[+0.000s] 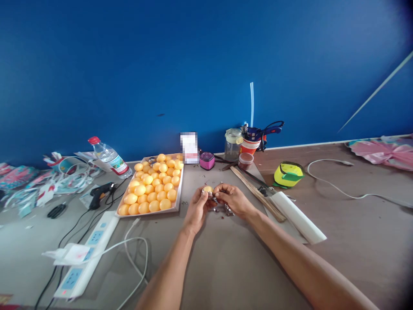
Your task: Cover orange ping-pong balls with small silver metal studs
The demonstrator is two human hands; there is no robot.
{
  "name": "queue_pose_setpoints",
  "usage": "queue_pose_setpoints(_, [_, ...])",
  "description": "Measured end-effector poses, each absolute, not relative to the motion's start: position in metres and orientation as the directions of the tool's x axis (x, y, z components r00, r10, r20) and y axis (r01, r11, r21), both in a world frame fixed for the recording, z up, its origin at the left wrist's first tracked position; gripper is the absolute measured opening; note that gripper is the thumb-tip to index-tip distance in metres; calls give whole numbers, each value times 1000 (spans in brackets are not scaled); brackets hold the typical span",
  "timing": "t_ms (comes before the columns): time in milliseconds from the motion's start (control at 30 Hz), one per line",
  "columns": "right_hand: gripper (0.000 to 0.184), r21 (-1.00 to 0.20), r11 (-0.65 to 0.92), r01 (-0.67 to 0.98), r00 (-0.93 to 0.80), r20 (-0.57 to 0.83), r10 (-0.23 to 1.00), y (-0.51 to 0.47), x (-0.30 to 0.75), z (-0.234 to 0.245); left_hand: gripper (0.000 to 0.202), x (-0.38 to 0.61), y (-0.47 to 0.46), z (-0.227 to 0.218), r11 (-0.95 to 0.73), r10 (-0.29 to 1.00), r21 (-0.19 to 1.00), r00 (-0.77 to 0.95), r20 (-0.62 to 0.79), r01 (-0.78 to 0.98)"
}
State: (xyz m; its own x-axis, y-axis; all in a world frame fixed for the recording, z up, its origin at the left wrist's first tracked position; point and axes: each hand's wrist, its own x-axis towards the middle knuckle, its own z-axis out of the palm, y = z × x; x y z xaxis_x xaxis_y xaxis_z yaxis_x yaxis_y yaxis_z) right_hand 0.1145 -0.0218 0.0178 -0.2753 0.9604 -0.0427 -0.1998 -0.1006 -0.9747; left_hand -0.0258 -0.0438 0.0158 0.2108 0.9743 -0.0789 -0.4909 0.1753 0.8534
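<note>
My left hand (197,209) is closed around a yellow-orange ball (208,189) that has small shiny silvery bits along its lower side. The fingers of my right hand (232,198) are pinched together at the ball's right side; whatever lies between them is too small to name. Beneath both hands, several small silvery pieces (228,210) lie on the grey table mat (222,258). To the left of my hands sits a shallow box (176,206) filled with several orange balls (155,188), with a silvery piece among them at the back.
Left are a power strip (69,277), a glue gun (99,194), cables and a water bottle (112,159). Along the wall stand a purple tin (207,160), a clear jar (232,144) and a red cup (248,146). Wooden sticks (254,191), a white roll (298,217) and a yellow-green item (288,175) lie right.
</note>
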Motion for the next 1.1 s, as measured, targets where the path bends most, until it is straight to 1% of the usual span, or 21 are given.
queue_pose_setpoints(100, [19,-978,-111,-174,-284,-58,957,-22,114,18,29,-25,-44,15,165,975,865,210,-71,-474])
queue_pose_setpoints(200, [17,-978,-114,-177,-253,-67,965,-23,113,18,30,-24,-44,13,150,979,877,193,-67,-457])
queue_pose_setpoints(367, [13,-986,-116,-117,-245,-84,966,-25,111,21,33,-24,-44,8,117,989,914,133,-70,-387])
queue_pose_setpoints(500, [9,-989,-112,-99,-237,-86,968,-27,110,22,32,-24,-45,7,65,994,945,99,-35,-321])
queue_pose_setpoints(633, [8,-986,-131,-107,-230,-103,968,-27,107,18,33,-26,-45,7,30,999,963,51,-17,-266])
queue_pose_setpoints(733, [12,-985,-141,-103,-204,-117,972,-27,107,14,33,-26,-46,6,19,998,970,60,-5,-243])
queue_pose_setpoints(833, [20,-975,-175,-140,-227,-141,964,-26,109,12,32,-23,-46,5,48,995,960,95,-22,-275])
queue_pose_setpoints(933, [26,-958,-187,-219,-317,-111,942,-22,115,12,31,-19,-47,6,105,989,924,138,-57,-368])
queue_pose_setpoints(967, [27,-959,-179,-220,-338,-98,936,-19,118,12,31,-19,-47,7,121,986,908,152,-65,-401])
queue_pose_setpoints(1000, [27,-968,-159,-193,-343,-85,935,-16,121,11,31,-19,-46,8,137,984,893,162,-72,-430])
queue_pose_setpoints(1033, [27,-984,-123,-132,-327,-74,942,-13,125,10,31,-19,-46,8,148,983,878,166,-80,-455])
queue_pose_setpoints(1067, [27,-997,-69,-32,-285,-57,957,-9,129,8,31,-20,-44,9,156,983,866,162,-88,-475])
queue_pose_setpoints(1100, [25,-994,11,112,-212,-13,977,-6,133,6,32,-22,-43,9,158,984,857,152,-95,-490])
